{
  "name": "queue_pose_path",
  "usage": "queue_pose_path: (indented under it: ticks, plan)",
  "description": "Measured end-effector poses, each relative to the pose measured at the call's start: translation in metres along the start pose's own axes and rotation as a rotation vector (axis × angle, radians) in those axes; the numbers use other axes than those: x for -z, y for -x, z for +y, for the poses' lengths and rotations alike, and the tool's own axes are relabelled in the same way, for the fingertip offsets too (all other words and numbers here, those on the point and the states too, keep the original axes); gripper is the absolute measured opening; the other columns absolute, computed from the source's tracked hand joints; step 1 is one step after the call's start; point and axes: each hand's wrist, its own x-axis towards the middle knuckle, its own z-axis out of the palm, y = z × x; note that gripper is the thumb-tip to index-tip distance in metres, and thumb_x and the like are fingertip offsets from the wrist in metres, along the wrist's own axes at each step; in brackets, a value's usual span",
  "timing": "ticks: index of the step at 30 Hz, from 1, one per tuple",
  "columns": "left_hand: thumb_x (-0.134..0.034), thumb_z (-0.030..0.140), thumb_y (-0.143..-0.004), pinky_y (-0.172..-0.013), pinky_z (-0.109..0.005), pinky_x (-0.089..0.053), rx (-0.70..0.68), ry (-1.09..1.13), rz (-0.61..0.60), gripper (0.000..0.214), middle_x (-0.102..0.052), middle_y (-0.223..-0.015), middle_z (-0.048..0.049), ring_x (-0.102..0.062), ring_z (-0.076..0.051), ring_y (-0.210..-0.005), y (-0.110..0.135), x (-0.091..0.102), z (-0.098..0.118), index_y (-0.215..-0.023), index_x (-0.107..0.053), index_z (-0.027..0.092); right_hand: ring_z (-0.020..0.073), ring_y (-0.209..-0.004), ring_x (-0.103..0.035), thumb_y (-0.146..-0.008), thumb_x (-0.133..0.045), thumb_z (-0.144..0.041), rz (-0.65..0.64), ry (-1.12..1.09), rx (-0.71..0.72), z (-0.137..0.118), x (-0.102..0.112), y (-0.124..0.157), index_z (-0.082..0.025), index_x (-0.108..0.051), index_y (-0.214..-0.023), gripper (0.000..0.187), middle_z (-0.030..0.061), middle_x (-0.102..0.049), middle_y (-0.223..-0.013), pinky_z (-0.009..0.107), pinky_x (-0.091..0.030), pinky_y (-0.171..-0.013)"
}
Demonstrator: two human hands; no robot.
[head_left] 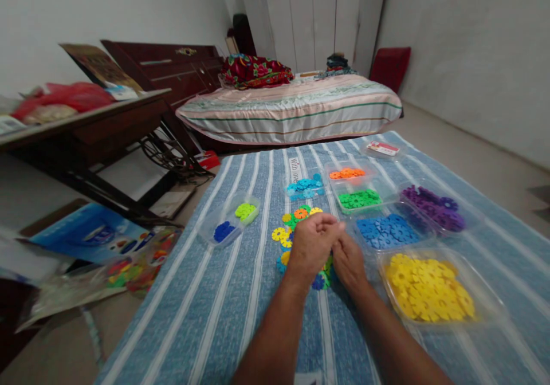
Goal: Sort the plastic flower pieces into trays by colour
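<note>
My left hand [313, 242] is curled into a loose fist over a flat cluster of joined plastic snowflake pieces [287, 230] in yellow, green, orange and blue on the striped cloth. My right hand [349, 260] lies just to its right, fingers bent and pressed against the cluster's near edge, where a blue piece [318, 282] shows. What the fingers of either hand pinch is hidden under the hands.
Clear trays of pieces ring the cluster: yellow [429, 290], blue [387, 230], purple [433, 207], green [358, 199], orange [346, 173], light blue [305, 187], and a small tray [232, 220] at left. A bed [292, 107] stands behind, a dark table [86, 127] at left.
</note>
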Motion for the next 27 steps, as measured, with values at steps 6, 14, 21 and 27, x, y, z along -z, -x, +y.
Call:
queue_pose_path:
  ticks: [6, 14, 21, 27]
  plan:
    - [-0.062, 0.023, -0.074, -0.061, -0.024, -0.042, -0.013, -0.709, 0.048, 0.007, -0.062, -0.063, 0.0010, -0.060, -0.015, -0.064, -0.005, 0.041, -0.037, -0.074, -0.067, 0.018, 0.0244, -0.095, -0.063, -0.087, -0.043, -0.039, 0.050, -0.115, -0.126, -0.001, 0.001, -0.002, -0.017, -0.070, -0.104, 0.039, 0.0092, -0.071, -0.102, 0.039, -0.047, -0.087]
    - [-0.063, 0.024, -0.075, -0.076, -0.027, -0.043, 0.007, -1.102, -0.140, 0.008, -0.066, -0.093, -0.0052, -0.062, -0.021, -0.093, 0.009, 0.027, -0.042, -0.081, -0.066, 0.019, 0.0252, -0.091, -0.064, -0.084, -0.047, -0.045, 0.085, -0.249, -0.235, -0.004, 0.005, -0.003, -0.017, -0.070, -0.106, 0.042, 0.0084, -0.072, -0.094, 0.038, -0.048, -0.082]
    - [-0.064, 0.018, -0.070, -0.065, -0.024, -0.039, 0.001, -0.945, -0.068, 0.007, -0.063, -0.077, 0.0001, -0.060, -0.016, -0.076, 0.004, 0.031, -0.057, -0.077, -0.063, 0.019, 0.0247, -0.091, -0.064, -0.083, -0.048, -0.046, 0.094, -0.274, -0.249, -0.005, 0.006, -0.004, -0.017, -0.070, -0.105, 0.043, 0.0082, -0.072, -0.093, 0.037, -0.047, -0.082]
    - [-0.062, 0.013, -0.064, -0.053, -0.021, -0.035, 0.016, -0.517, 0.000, 0.006, -0.054, -0.056, 0.0037, -0.051, -0.011, -0.055, -0.002, 0.041, -0.070, -0.063, -0.060, 0.018, 0.0247, -0.090, -0.064, -0.083, -0.048, -0.043, 0.104, -0.257, -0.238, -0.006, 0.005, -0.005, -0.017, -0.070, -0.104, 0.040, 0.0078, -0.073, -0.092, 0.038, -0.048, -0.082]
